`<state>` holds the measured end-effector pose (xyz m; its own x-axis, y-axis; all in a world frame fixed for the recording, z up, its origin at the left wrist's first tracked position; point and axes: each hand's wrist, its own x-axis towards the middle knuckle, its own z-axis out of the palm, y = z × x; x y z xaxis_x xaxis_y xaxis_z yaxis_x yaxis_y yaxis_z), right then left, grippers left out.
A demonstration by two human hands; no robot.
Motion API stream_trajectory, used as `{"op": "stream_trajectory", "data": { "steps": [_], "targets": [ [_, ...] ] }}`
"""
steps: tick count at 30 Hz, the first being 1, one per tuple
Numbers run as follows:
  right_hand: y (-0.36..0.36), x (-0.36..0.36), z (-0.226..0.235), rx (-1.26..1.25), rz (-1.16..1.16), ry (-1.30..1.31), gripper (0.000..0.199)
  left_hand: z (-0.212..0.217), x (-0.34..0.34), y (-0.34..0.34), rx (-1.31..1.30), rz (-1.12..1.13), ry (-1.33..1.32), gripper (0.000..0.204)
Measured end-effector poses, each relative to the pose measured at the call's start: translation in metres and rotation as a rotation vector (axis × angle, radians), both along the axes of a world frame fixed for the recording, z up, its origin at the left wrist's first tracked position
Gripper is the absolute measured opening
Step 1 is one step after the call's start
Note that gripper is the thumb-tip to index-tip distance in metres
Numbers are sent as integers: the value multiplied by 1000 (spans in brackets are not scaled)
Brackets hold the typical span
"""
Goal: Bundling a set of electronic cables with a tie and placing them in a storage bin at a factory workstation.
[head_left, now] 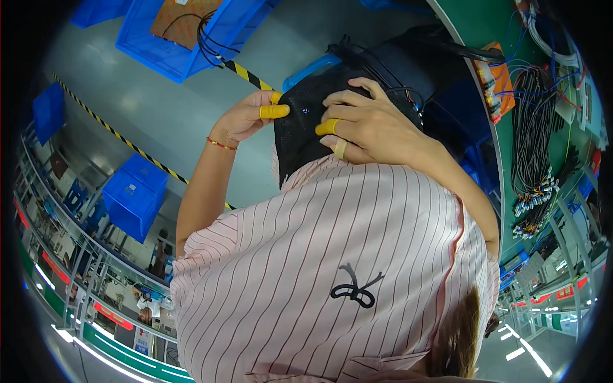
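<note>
The black cloth lies over the lap, off the left edge of the green tabletop. The left hand has its fingers clamped on the cloth's left border. The right hand rests on top, fingers bent and slightly apart; whether they pinch it, I cannot tell. Cables lie on the tabletop.
</note>
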<state>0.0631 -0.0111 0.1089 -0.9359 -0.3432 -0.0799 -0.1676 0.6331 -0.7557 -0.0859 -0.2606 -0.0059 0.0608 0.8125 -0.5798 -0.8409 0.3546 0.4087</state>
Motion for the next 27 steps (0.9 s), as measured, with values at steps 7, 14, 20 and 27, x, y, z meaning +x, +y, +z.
{"op": "stream_trajectory", "data": {
  "steps": [7,14,20,27],
  "targets": [
    [-1,10,-10,-58,-73,88,24,-10,1,-1,14,-10,-26,25],
    [-4,10,-12,-56,-92,98,24,-12,-3,-3,9,-31,-39,24],
    [-5,8,-13,-6,-62,99,30,-6,-5,-1,55,-21,-77,24],
    [-7,8,-16,-11,-60,85,32,-18,-5,-9,17,-43,-63,23]
  ]
}}
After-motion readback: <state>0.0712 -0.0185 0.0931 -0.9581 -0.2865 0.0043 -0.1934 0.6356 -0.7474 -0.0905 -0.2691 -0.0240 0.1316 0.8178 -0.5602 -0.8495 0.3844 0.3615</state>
